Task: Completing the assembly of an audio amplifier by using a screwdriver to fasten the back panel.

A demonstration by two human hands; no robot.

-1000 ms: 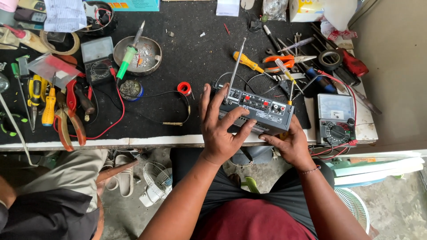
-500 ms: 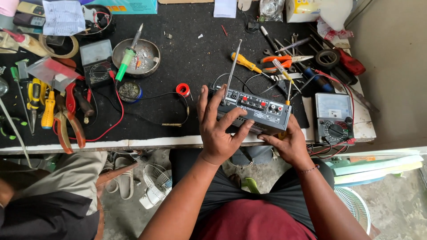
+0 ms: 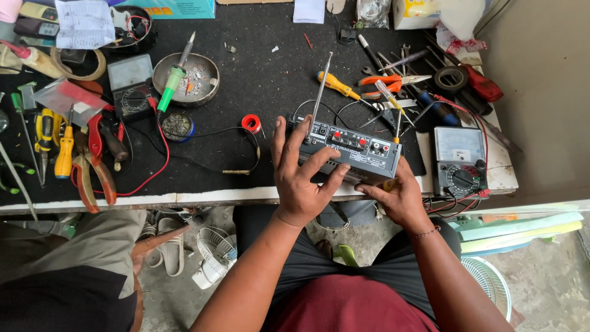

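On the left part of the tabletop (image 3: 246, 92) lie red-handled pliers (image 3: 92, 160), a small black meter (image 3: 130, 92) and a metal dish (image 3: 184, 71) holding a green-handled soldering iron (image 3: 172, 77). Near the front edge, right of the middle, the left hand (image 3: 304, 178) lies spread over a grey radio (image 3: 353, 150), fingers pressing its top. The right hand (image 3: 399, 197) curls around the radio's right front corner. A white meter (image 3: 460, 161) sits near the right edge.

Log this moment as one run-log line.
left hand: gripping radio from above | right hand: holding radio's right end | radio: on bench edge, antenna raised | nearby: multimeter, solder spool
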